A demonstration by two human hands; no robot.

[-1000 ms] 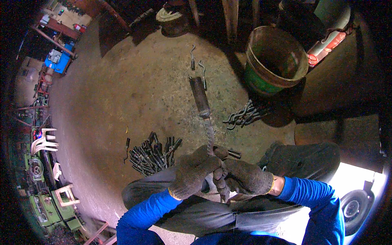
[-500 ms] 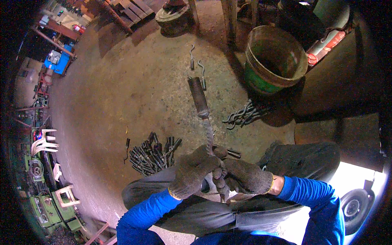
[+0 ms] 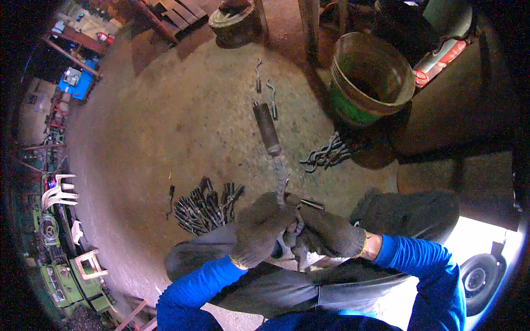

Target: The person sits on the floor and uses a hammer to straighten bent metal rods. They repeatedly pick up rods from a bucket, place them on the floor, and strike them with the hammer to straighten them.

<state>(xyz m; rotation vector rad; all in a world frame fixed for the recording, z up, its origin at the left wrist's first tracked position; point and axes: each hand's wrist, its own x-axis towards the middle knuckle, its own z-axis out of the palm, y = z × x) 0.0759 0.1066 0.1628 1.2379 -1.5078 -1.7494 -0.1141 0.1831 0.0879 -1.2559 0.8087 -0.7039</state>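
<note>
Both my hands wear dark knitted gloves with yellow cuffs and meet between my knees. My left hand is closed around the near end of a twisted metal rod. From it the rod runs forward to a dark metal cylinder above or on the floor. My right hand is closed against the left one, its fingers curled; what they grip is mostly hidden. Short metal bars show just beyond the right glove, and I cannot tell whether they are held.
Left of my hands lies a pile of dark metal rods, with one loose rod beside it. Wavy rods are heaped near a green bucket. Two more wavy rods lie beyond the cylinder. White plastic chairs stand far left.
My gloved hands have shifted slightly, the left turning over the rod and the fingers moving where they meet. The cylinder and rod have moved slightly. The piles stay put.
</note>
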